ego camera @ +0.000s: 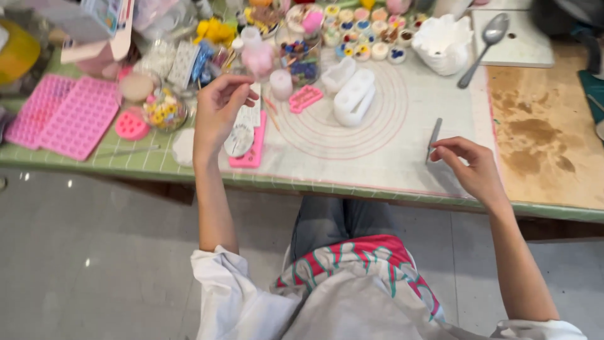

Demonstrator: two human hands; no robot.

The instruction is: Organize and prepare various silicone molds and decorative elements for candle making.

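Well to the left of where the fingers close, we see two pink moulds (61, 114) on the green tablecloth (151, 165). Far beyond the grip lie a metal spoon (483, 45) and a stack of white paper cups (443, 39), with white moulds (352, 94) between.

A home craft corner is showing here, set up for casting or moulding small decorative pieces. A green checked table (126, 165) is stretching across the frame, and a white work mat (402, 126) with printed circles is lying at its centre. Pink silicone moulds (63, 114) are sitting at the upper left, white moulds (352, 94) near the top centre, and little pots of coloured pieces (362, 31) are crowding the top edge.
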